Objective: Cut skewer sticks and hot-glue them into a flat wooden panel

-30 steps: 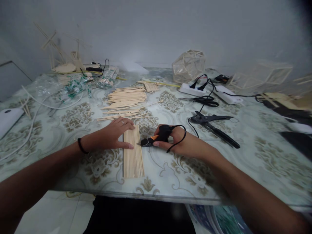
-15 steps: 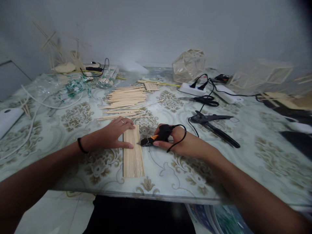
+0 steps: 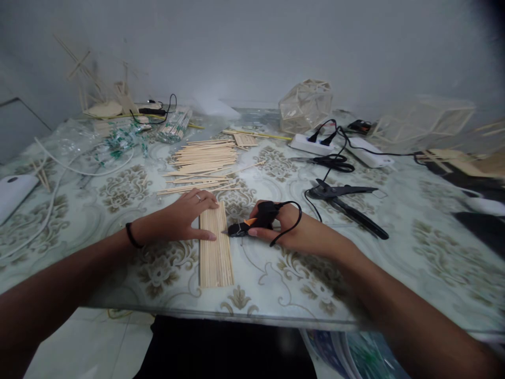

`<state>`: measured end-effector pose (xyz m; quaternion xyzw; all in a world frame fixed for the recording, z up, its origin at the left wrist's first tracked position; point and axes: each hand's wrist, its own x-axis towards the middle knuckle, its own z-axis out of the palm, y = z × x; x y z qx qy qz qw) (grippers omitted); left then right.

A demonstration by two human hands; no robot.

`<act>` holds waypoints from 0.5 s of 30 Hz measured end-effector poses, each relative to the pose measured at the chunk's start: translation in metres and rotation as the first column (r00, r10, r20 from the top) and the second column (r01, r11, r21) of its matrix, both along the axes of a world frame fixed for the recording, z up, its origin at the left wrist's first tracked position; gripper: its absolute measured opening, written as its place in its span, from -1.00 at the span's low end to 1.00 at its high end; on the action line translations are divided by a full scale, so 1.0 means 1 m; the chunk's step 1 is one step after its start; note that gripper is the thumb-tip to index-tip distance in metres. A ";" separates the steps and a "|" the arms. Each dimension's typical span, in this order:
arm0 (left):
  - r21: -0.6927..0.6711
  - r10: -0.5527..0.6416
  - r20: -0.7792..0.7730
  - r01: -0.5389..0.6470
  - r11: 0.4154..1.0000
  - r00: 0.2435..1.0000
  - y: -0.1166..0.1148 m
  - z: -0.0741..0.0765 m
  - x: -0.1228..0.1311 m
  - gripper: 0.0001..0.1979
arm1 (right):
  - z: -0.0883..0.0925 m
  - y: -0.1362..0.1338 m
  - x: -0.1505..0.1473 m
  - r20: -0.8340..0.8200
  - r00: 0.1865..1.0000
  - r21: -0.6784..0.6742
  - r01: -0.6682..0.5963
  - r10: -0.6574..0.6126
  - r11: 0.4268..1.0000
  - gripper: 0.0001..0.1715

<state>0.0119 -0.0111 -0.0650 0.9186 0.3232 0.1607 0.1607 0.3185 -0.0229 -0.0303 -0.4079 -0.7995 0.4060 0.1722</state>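
Observation:
A flat panel of wooden sticks (image 3: pixel 216 263), laid side by side, rests on the patterned tablecloth in front of me. My left hand (image 3: pixel 193 216) lies over the panel's upper left part, thumb and fingers apart, pressing on the sticks. In my right hand (image 3: pixel 282 226) is a black hot glue gun (image 3: pixel 264 215) with an orange trigger and a black cord. Its nozzle points left and meets the panel near the right edge, close to my left thumb. Whether glue is coming out cannot be seen.
Beyond the panel lies a pile of loose wooden sticks (image 3: pixel 205 158). To the right are black-handled pruning shears (image 3: pixel 347 202), scissors (image 3: pixel 335 162) and a white power strip (image 3: pixel 311 144) with plugs. Stick-built frames (image 3: pixel 305 105) stand at the back; plastic wrappers (image 3: pixel 118 139) lie left.

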 end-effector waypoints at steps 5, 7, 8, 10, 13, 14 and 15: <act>0.003 0.001 0.009 -0.001 1.000 1.000 0.001 -0.001 0.000 -0.31 | -0.002 0.001 0.001 0.018 1.000 0.007 -0.022 0.021 1.000 -0.59; 0.005 -0.001 0.010 0.001 1.000 1.000 0.001 -0.002 -0.001 -0.31 | -0.002 0.001 0.001 0.021 0.999 0.013 -0.027 0.027 1.000 -0.59; 0.004 -0.001 0.010 0.001 1.000 1.000 0.001 -0.002 -0.001 -0.31 | -0.002 0.001 0.001 0.019 1.000 0.017 -0.024 0.024 1.000 -0.59; 0.003 -0.002 0.011 0.002 1.000 1.000 0.001 -0.001 -0.001 -0.32 | -0.002 0.001 0.001 0.015 1.000 0.024 -0.014 0.013 1.000 -0.60; 0.008 -0.005 0.008 0.005 1.000 1.000 0.001 -0.002 -0.001 -0.31 | -0.003 0.001 0.001 0.015 1.000 0.023 -0.001 0.000 1.000 -0.60; 0.012 -0.006 0.004 0.006 1.000 1.000 0.001 -0.002 -0.001 -0.31 | -0.003 0.001 0.001 0.016 1.000 0.018 -0.001 0.000 1.000 -0.60; 0.017 -0.007 0.001 0.007 1.000 1.000 0.001 -0.002 -0.001 -0.30 | -0.003 0.001 0.001 0.015 1.000 0.013 0.000 0.000 1.000 -0.60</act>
